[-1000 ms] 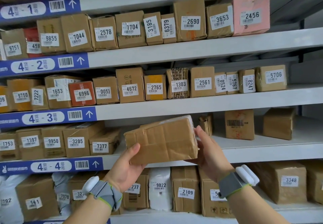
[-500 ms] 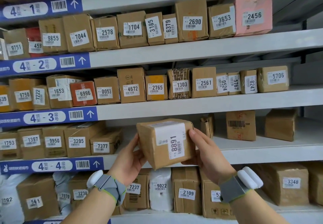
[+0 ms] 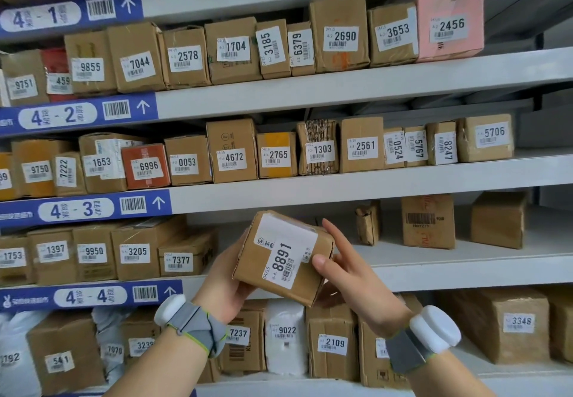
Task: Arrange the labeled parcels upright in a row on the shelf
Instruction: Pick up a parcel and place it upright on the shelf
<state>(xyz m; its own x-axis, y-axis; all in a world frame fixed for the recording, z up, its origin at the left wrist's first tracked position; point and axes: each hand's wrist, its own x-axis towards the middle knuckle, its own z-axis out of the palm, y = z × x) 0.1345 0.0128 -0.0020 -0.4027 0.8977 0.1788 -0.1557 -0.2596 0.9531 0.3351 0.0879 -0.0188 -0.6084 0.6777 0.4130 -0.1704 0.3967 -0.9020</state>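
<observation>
I have turned the parcel round in the last moment: a second ago its plain taped side faced me, and now the white label reading 8891 faces out, though the box sits tilted, its top leaning right. My left hand grips its lower left edge from beneath, fingers curled round it; my right hand presses the right side with the thumb on the label face and the fingers lying straight along the far side. The parcel hangs in the air in front of the 4-4 shelf, not yet on it. I judge the label check is done and what remains is to level the box and stand it in the row.

The row on that shelf ends at parcel 7377, just left of my left hand, with bare shelf to its right. Further right and set back stand a small wrapped packet and two brown boxes, labels not facing out; they are apart from the gap, so nothing seems to block it
</observation>
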